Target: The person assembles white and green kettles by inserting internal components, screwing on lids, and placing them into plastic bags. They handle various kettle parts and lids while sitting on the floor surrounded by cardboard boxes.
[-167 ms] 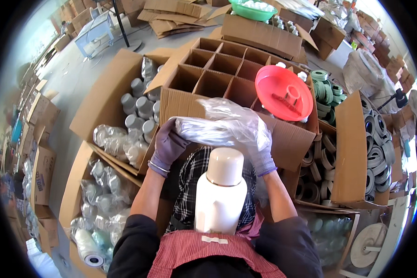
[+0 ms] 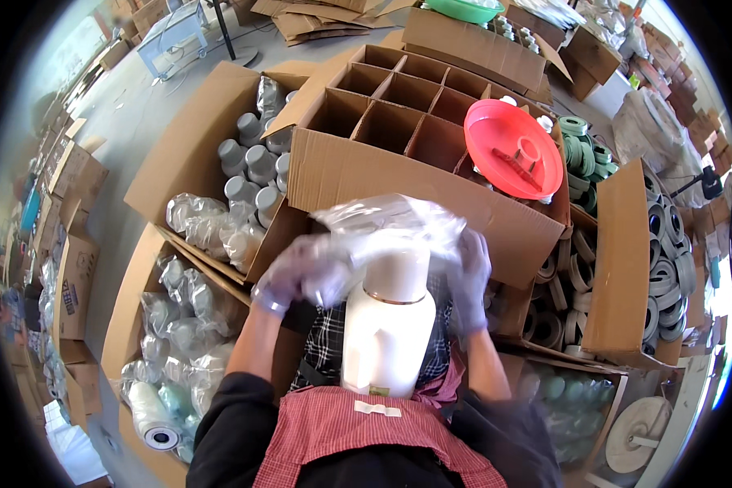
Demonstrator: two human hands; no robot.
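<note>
Clear plastic bag held over the top of a white flask

The white flask (image 2: 388,325) stands upright against the person's red checked apron (image 2: 333,427), long axis vertical, neck up. Both gloved hands grasp the clear bag (image 2: 382,221) just above its cap: the left hand (image 2: 301,272) clenches the film on the flask's left, the right hand (image 2: 469,272) pinches it on the right, about equally near. Beyond lies a divided carton (image 2: 358,175), a red tray (image 2: 512,146) on its right corner
</note>
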